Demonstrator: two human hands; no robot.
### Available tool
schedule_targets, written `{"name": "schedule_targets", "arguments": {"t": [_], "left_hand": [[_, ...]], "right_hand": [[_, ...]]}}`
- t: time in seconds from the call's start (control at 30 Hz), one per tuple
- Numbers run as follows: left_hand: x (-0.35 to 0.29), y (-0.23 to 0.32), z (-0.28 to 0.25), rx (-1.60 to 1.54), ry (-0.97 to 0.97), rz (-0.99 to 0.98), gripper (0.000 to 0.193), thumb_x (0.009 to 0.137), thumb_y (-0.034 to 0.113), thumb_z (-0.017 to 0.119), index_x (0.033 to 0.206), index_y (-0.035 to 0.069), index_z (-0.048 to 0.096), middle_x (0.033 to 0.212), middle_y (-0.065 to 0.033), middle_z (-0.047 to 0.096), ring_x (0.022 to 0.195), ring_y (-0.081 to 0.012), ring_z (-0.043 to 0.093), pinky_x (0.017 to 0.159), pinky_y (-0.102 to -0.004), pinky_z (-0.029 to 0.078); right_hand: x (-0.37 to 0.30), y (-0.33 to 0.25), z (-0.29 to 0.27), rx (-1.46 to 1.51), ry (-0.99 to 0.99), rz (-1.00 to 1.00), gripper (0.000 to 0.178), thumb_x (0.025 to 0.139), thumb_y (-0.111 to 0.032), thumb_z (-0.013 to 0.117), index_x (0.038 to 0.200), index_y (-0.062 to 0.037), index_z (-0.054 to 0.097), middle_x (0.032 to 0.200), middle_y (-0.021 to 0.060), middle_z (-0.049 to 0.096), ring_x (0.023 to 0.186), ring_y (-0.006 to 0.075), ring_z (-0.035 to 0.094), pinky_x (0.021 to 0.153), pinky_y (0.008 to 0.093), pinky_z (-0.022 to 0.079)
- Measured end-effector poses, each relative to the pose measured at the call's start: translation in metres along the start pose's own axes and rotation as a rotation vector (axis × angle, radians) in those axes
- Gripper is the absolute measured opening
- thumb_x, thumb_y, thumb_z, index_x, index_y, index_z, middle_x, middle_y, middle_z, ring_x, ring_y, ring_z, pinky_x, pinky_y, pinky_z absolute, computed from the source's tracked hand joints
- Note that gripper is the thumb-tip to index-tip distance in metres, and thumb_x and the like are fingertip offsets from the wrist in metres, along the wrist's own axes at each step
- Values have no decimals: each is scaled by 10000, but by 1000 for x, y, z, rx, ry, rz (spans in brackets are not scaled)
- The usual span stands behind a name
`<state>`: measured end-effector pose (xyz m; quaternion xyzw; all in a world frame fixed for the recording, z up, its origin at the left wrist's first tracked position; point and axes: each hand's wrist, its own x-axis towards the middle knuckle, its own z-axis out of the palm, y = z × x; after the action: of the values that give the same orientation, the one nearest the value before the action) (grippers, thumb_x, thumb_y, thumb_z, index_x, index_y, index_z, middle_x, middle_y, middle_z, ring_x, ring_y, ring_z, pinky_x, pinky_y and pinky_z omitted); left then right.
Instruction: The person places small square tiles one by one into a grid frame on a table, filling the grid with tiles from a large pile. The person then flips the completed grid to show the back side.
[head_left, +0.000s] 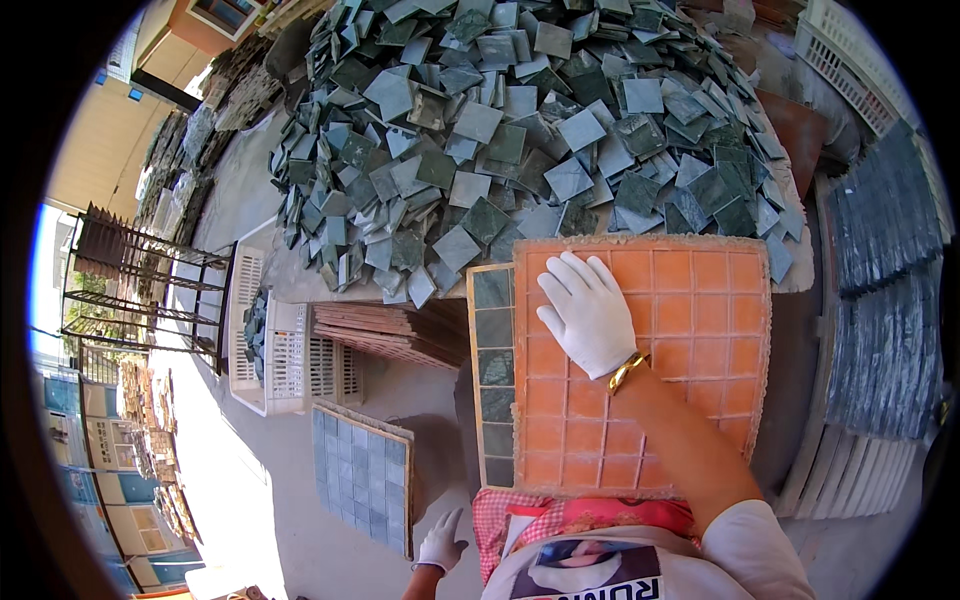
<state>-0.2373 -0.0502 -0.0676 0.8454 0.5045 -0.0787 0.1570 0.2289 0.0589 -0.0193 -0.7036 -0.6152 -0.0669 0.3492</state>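
Observation:
My right hand (588, 312), in a white glove with a gold-coloured band at the wrist, lies flat with fingers extended on an orange grid tray (680, 350) of square cells. Under the tray's left side, a wooden-edged frame (475, 385) shows a column of dark green square tiles (495, 365); the tray hides the rest. Low on the left, my gloved left hand (440, 542) is open with its fingers apart, holding nothing. Just beyond it, a board of grey-blue square tiles (360, 468) stands tilted near the floor.
A large heap of loose green-grey stone tiles (500, 130) covers the table ahead. White plastic crates (290, 355) and stacked reddish boards (400, 333) are at left. Stacks of dark wrapped slabs (885, 300) rise at right. A black metal rack (150, 290) stands far left.

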Motion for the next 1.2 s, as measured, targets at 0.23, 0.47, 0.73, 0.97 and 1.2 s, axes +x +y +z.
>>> {"name": "schedule_targets", "arguments": {"t": [0.23,0.47,0.73,0.97,1.2], "left_hand": [[103,92,-83,33,133,15,388,842,346,651,594,59,569,645,-136,609,634,-359,589,585,-460,451],[197,189,-115,105,-133,74,502,729,558,715,746,74,582,680,-111,626,659,-338,631,577,-426,477],[201,168,-97,-10,68,521,365,822,370,676,622,82,576,595,-122,569,573,-314,594,506,-404,449],[202,157,-83,-40,309,772,347,783,218,727,560,107,485,514,-74,448,484,-266,503,452,-381,394],[158,155,-81,-100,137,1113,212,750,176,732,662,146,542,576,-17,436,518,-187,495,451,-343,389]], "right_hand": [[1,2,-3,-17,-13,-2,294,813,-214,648,1038,-45,563,1168,107,556,1189,272,475,1039,422,343],[-1,5,0,-19,12,-9,292,814,-220,648,1036,-50,564,1166,108,558,1189,274,477,1036,422,344],[0,3,-1,14,11,15,270,811,-211,647,1017,-54,568,1137,101,565,1166,271,490,1022,420,356],[-1,6,-1,52,42,42,253,803,-190,652,997,-52,565,1122,101,571,1145,276,507,1019,409,370],[0,6,2,58,61,59,250,797,-184,651,992,-51,565,1125,101,572,1147,280,507,1019,408,377]]}}
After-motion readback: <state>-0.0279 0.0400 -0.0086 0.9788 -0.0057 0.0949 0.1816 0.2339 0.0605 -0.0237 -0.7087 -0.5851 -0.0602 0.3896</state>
